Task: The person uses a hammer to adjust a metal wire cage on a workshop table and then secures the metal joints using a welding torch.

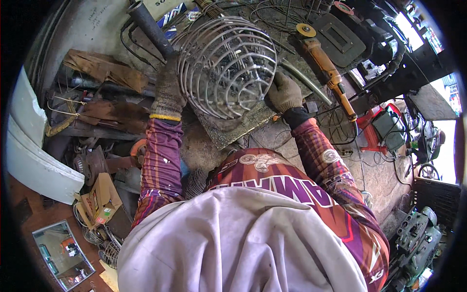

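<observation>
A round cage of curved steel rods (226, 111) stands over a speckled metal plate (219, 138), between my two hands. My left hand (169, 92), in a knitted grey work glove with a yellow cuff edge, is closed at the cage's left side; its fingertips are partly hidden. On the opposite side, my right hand (286, 93) in a similar glove grips the cage's lower right edge, with its fingers curled mostly out of sight. A bent metal tube (311, 85) lies just beyond the right hand. Behind the left hand rises a thick dark pipe (150, 27).
An orange angle grinder (323, 63) with a yellowish disc lies at the right, its cable trailing near my right arm. A dark welding mask-like panel (338, 39) is behind it. Brown scraps (104, 68), a cardboard box (101, 198) and a mirror (63, 255) are at left.
</observation>
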A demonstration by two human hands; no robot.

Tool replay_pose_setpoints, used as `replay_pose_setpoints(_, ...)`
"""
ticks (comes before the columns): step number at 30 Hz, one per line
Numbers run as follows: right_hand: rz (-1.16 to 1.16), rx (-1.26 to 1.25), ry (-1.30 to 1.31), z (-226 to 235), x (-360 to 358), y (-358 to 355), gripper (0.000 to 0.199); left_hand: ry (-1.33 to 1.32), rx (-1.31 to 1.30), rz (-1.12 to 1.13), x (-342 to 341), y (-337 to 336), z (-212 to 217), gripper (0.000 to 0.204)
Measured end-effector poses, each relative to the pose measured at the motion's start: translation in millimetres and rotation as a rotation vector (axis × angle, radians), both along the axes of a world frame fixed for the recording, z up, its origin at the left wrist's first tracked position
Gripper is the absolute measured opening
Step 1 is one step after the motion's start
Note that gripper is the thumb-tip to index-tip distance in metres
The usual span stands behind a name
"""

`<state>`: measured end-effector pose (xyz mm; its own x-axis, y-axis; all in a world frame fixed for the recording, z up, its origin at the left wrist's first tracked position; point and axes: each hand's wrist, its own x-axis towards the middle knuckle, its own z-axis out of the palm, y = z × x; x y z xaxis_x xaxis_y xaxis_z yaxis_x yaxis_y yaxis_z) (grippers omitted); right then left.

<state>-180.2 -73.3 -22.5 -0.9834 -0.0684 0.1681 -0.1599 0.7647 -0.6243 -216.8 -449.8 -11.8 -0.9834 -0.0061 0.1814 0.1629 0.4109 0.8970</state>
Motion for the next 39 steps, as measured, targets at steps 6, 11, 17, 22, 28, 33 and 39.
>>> replay_pose_setpoints(6, -0.013, 0.013, 0.007, -0.6, 3.4, 5.7, 0.036, -0.151, 1.209, 0.040, 9.1, 37.4, 23.4, 0.034)
replay_pose_setpoints(11, -0.007, -0.046, 0.010, -2.0, 3.6, 6.0, 0.036, -0.159, 1.128, 0.059, 6.7, 48.7, 11.7, 0.033)
replay_pose_setpoints(17, -0.013, -0.045, 0.025, 1.6, 3.7, 1.0, 0.036, -0.671, 1.361, -0.291, 25.1, 52.5, -57.9, 0.038)
replay_pose_setpoints(22, -0.020, -0.067, 0.040, -1.8, 4.3, 5.2, 0.034, -0.992, 2.175, -0.770, 51.7, 109.1, -33.7, 0.042)
replay_pose_setpoints(28, 0.003, -0.059, 0.044, 1.5, 5.2, 1.7, 0.035, -1.137, 2.055, -0.459, 85.1, 130.4, 8.1, 0.037)
replay_pose_setpoints(33, 0.001, -0.050, 0.068, -1.3, 5.6, 4.6, 0.035, -1.423, 2.308, -0.665, 109.6, 155.9, 46.3, 0.036)
replay_pose_setpoints(39, -0.006, -0.052, 0.024, 2.0, 5.7, 2.0, 0.033, -1.435, 2.223, -0.783, 118.0, 152.3, 27.9, 0.031)
